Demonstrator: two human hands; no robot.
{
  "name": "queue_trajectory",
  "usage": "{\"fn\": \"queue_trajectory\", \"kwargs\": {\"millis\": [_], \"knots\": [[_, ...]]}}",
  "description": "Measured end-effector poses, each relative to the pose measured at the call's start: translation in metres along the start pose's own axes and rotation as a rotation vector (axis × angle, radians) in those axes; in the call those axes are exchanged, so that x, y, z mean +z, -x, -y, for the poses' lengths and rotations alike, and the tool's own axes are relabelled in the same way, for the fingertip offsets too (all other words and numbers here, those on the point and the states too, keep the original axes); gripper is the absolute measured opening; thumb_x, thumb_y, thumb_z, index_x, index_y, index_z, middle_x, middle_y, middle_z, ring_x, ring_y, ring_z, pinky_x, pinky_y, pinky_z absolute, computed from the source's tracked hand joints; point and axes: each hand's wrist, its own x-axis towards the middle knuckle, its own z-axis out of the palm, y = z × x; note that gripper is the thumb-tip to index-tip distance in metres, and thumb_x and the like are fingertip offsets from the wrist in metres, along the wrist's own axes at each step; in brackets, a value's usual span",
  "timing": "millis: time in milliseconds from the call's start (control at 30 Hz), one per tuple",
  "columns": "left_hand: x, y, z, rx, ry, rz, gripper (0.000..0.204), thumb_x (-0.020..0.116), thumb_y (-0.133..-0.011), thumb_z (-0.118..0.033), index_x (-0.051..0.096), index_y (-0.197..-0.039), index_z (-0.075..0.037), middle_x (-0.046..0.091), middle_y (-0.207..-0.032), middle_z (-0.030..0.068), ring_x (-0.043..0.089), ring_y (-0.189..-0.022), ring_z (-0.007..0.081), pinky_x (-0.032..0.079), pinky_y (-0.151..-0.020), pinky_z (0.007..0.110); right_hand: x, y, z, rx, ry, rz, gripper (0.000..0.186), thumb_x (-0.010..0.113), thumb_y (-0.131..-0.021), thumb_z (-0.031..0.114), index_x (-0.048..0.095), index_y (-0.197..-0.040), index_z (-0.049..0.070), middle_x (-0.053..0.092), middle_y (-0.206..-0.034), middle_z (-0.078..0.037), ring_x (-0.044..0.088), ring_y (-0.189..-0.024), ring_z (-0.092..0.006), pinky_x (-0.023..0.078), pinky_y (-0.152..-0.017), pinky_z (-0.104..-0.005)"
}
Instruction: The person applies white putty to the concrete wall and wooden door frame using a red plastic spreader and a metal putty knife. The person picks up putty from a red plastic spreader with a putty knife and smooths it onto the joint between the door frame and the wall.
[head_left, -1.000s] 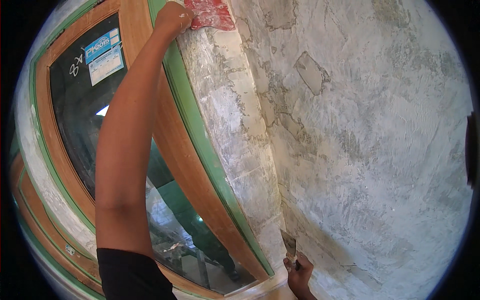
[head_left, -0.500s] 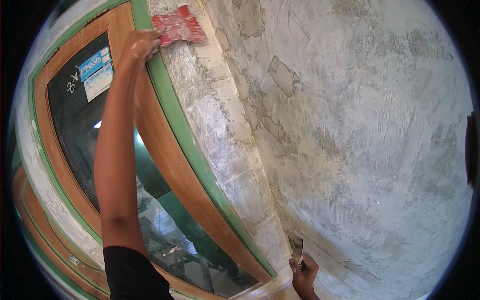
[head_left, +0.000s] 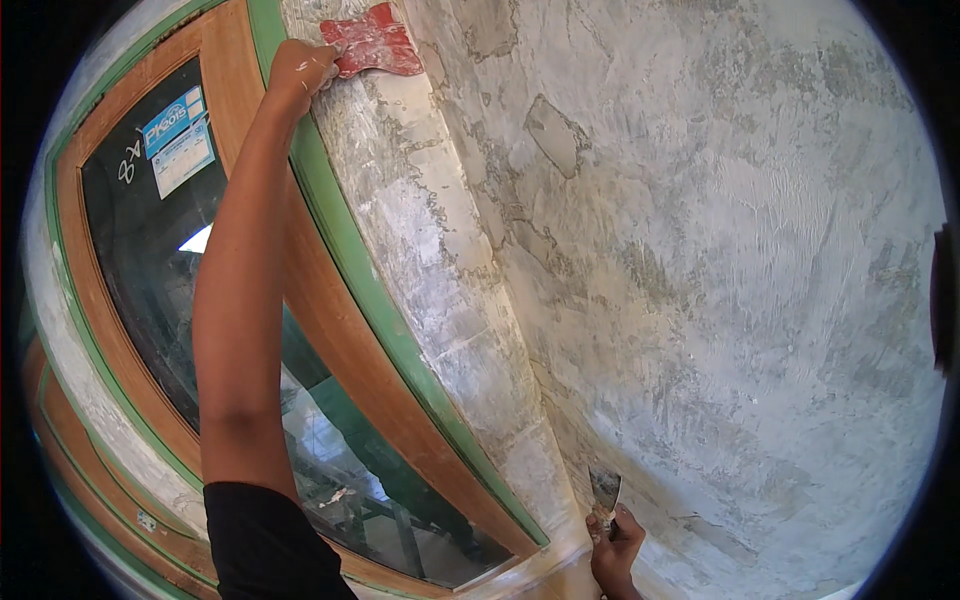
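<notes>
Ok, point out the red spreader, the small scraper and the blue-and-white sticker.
Red spreader (head_left: 376, 43), head view: middle of its smeared blade.
Small scraper (head_left: 605, 488), head view: middle of its blade.
Blue-and-white sticker (head_left: 180, 143), head view: near its centre.

Renovation site, perhaps; patchy wall (head_left: 680, 280), wood-framed window (head_left: 315, 390)

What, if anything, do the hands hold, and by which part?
The left hand holds the red spreader by its left edge; the right hand holds the scraper by its handle.
</notes>
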Motion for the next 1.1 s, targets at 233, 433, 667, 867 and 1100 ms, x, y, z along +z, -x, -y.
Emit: {"fn": "queue_trajectory", "kwargs": {"millis": [233, 433, 667, 867, 1100], "knots": [[-0.001, -0.009, 0.012, 0.154, -0.394, -0.168, 0.037, 0.064, -0.069, -0.027, 0.061, -0.067, 0.01, 0.06, -0.064, 0.0229, 0.061, -0.061, 0.0324, 0.045, -0.059, 0.042, 0.003, 0.002, 0.0, -0.026, 0.105, 0.056, 0.019, 0.066, -0.077, 0.0, 0.061, -0.094, -0.003, 0.055, -0.075, -0.006, 0.047, -0.065, -0.0116, 0.036, -0.055, -0.0238], [-0.094, 0.036, 0.025, 0.005, 0.015, -0.038, 0.015, 0.057, -0.083, -0.017, 0.066, -0.083, -0.005, 0.039, -0.047, -0.0009, 0.038, -0.041, 0.0097, 0.029, -0.039, 0.026, 0.006, 0.001, 0.0, -0.057, 0.018, 0.06, 0.024, 0.067, -0.076, 0.0, 0.061, -0.099, -0.003, 0.058, -0.079, -0.008, 0.051, -0.068, -0.0124, 0.038, -0.058, -0.0246], [-0.057, 0.029, 0.007, 0.082, 0.078, 0.046, 0.022, 0.06, -0.083, -0.018, 0.056, -0.067, -0.003, 0.041, -0.049, -0.0023, 0.037, -0.041, 0.0102, 0.027, -0.039, 0.028, 0.007, 0.003, -0.01, -0.04, -0.044, 0.114, 0.029, 0.069, -0.076, 0.001, 0.06, -0.104, -0.004, 0.06, -0.084, -0.01, 0.054, -0.074, -0.0126, 0.041, -0.062, -0.0244], [0.0, 0.016, 0.002, 0.039, 0.082, -0.003, 0.027, 0.061, -0.068, -0.011, 0.053, -0.054, 0.011, 0.051, -0.051, 0.01, 0.045, -0.045, 0.0159, 0.031, -0.041, 0.037, 0.005, 0.007, -0.002, -0.013, -0.015, 0.087, 0.026, 0.069, -0.076, 0.001, 0.061, -0.101, -0.002, 0.059, -0.081, -0.009, 0.05, -0.069, -0.0118, 0.038, -0.058, -0.0242], [0.014, 0.007, 0.013, 0.063, 0.061, -0.041, 0.029, 0.063, -0.067, -0.013, 0.053, -0.055, 0.011, 0.052, -0.051, 0.0118, 0.046, -0.045, 0.0169, 0.031, -0.041, 0.038, -0.008, 0.007, 0.009, 0.003, 0.075, 0.072, 0.021, 0.066, -0.077, 0.0, 0.062, -0.097, -0.003, 0.059, -0.082, -0.008, 0.053, -0.073, -0.0135, 0.041, -0.064, -0.0257]]}}
